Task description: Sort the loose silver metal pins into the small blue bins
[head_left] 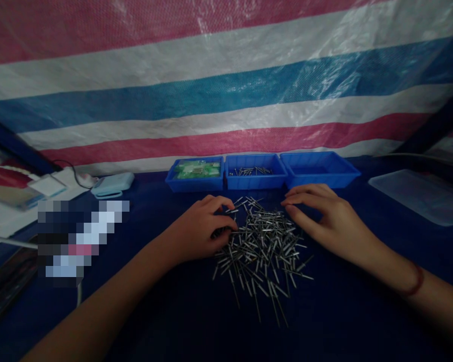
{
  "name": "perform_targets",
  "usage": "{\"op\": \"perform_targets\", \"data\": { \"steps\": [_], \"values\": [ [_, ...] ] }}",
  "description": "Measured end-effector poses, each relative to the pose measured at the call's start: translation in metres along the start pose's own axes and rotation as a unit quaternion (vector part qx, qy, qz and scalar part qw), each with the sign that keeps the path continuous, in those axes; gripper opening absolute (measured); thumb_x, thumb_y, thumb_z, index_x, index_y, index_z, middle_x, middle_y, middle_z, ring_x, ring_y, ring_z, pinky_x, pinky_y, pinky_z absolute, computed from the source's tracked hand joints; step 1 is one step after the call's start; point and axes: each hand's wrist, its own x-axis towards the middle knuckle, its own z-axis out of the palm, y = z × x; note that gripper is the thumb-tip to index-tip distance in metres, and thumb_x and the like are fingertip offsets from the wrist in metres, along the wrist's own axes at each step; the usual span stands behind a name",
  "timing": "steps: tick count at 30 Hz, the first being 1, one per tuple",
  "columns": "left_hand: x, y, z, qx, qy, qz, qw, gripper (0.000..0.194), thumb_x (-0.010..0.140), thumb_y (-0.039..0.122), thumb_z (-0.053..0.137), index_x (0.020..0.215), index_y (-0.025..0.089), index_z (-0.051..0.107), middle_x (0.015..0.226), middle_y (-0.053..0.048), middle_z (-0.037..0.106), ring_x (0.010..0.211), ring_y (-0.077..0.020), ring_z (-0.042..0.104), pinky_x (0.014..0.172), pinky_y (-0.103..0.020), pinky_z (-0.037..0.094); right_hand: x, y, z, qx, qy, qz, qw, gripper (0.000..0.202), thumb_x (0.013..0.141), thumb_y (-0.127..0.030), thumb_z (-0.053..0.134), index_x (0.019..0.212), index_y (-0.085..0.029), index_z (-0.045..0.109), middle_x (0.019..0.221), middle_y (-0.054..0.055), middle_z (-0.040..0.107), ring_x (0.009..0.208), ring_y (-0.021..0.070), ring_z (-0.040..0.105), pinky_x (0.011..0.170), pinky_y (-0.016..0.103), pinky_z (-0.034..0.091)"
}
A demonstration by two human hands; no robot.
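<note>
Metal pins (269, 236) heaped on dark-blue tabletop (189, 311), before blue bins (254, 182). Left hand (198, 229) at pile's left edge, fingers curled, parted; can't tell if pinching. Right hand (332, 218) at upper-right edge, thumb and forefinger tips close; grip likewise unclear.

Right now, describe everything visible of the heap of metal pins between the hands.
The heap of metal pins is a loose, crisscrossed spread of thin, silvery-grey rods, many with a thicker section, resembling blind rivets. It lies on the dark blue tabletop, in front of the middle blue tray, densest centrally, with strays fanning toward the viewer. The left hand has fingers at its left edge, apparently touching pins; the right hand is by its far right side, contact unclear.
</note>
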Motion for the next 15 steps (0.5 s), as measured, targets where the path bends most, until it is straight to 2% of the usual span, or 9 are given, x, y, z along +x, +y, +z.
{"op": "perform_targets", "data": {
  "steps": [6,11,15],
  "values": [
    [-0.0006,-0.0037,0.0045,0.006,-0.011,0.025,1.000,0.021,0.089,0.025,0.051,0.104,0.030,0.065,0.121,-0.006,0.049,0.105,-0.0216,0.048,0.088,-0.041,0.042,0.0011,-0.0031,0.0020,0.000,-0.004,-0.014,1.000,0.016,0.085,-0.026,0.052,0.087,-0.019,0.067,0.094,0.008,0.065,0.092,0.0230,0.059,0.083,0.041,0.046],
    [-0.0015,-0.0013,0.0052,0.003,-0.024,0.010,1.000,0.017,0.087,0.032,0.054,0.098,0.024,0.065,0.122,-0.008,0.048,0.107,-0.0237,0.048,0.089,-0.043,0.042,0.0001,-0.0042,0.0022,0.004,-0.016,-0.014,1.000,0.016,0.085,-0.026,0.052,0.087,-0.019,0.066,0.095,0.008,0.064,0.092,0.0225,0.058,0.082,0.040,0.046],
    [0.0002,0.0007,0.0070,-0.018,-0.023,0.001,1.000,0.015,0.087,0.030,0.053,0.089,0.020,0.063,0.121,-0.008,0.049,0.106,-0.0231,0.049,0.090,-0.042,0.042,-0.0006,-0.0037,0.0028,0.007,-0.022,-0.017,1.000,0.015,0.085,-0.026,0.053,0.087,-0.019,0.066,0.095,0.007,0.064,0.093,0.0219,0.058,0.083,0.039,0.046]
  ]
}}
